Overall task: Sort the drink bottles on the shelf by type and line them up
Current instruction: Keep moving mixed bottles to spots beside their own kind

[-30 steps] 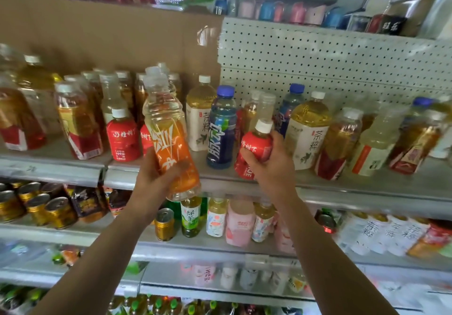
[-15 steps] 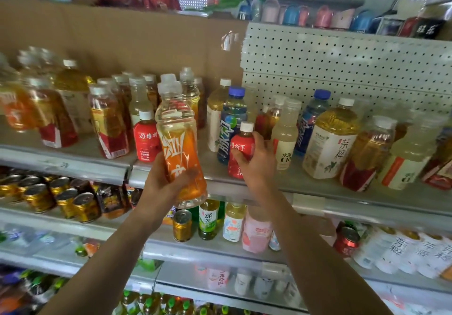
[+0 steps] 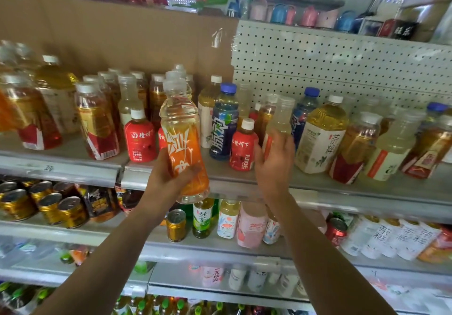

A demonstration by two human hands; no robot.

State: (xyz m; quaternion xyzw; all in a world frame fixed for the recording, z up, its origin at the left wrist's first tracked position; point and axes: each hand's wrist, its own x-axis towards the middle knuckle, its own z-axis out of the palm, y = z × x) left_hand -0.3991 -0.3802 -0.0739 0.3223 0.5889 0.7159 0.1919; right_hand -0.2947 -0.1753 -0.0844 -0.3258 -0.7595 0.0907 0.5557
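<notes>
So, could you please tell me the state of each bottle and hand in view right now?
Orange-label bottle: capped, roughly upright, gripped by the left hand, off the shelf.
Pale bottle: capped, right hand fingers curled round it; base hidden.
Small red juice bottle: capped, upright on shelf, untouched.
Blue-cap bottle: capped, upright on shelf.
Gold can: sealed, upright.

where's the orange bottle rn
Head view, centre-left: the left hand holds the orange bottle at the shelf edge, just left of the dark blue bottle.
</notes>
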